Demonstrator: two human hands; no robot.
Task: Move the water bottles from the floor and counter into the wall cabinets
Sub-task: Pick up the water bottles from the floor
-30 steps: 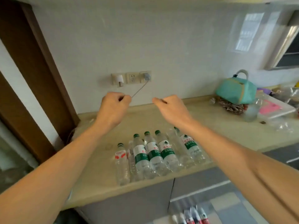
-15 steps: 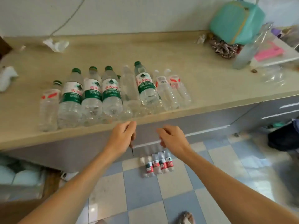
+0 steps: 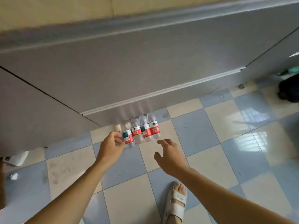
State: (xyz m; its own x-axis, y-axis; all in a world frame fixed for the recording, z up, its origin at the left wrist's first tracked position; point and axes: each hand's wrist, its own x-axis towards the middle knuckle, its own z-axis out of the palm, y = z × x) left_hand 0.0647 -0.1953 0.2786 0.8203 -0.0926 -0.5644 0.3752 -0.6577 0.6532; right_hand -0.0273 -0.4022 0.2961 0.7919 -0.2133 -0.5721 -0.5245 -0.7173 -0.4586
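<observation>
While no wall cabinet shows in this view, the job looks barely begun, to judge by the water bottles (image 3: 140, 132) standing in a tight row on the checkered floor (image 3: 210, 143), at twelve o'clock from the hands and just in front of the grey base cabinets (image 3: 129, 70). The counter edge (image 3: 56, 8) fills only the top strip, so any bottles up there are out of sight now; half a second ago the counter row was in plain view, and the gaze has since dropped to the floor. Both arms have come down with it. The left hand (image 3: 111, 147), fingers curled, is at the nine o'clock end of the row; whether it already pinches the end bottle I cannot tell. The right hand (image 3: 169, 155) is spread and empty, near the three o'clock end. A sandaled foot (image 3: 175, 202) stands at six o'clock.
</observation>
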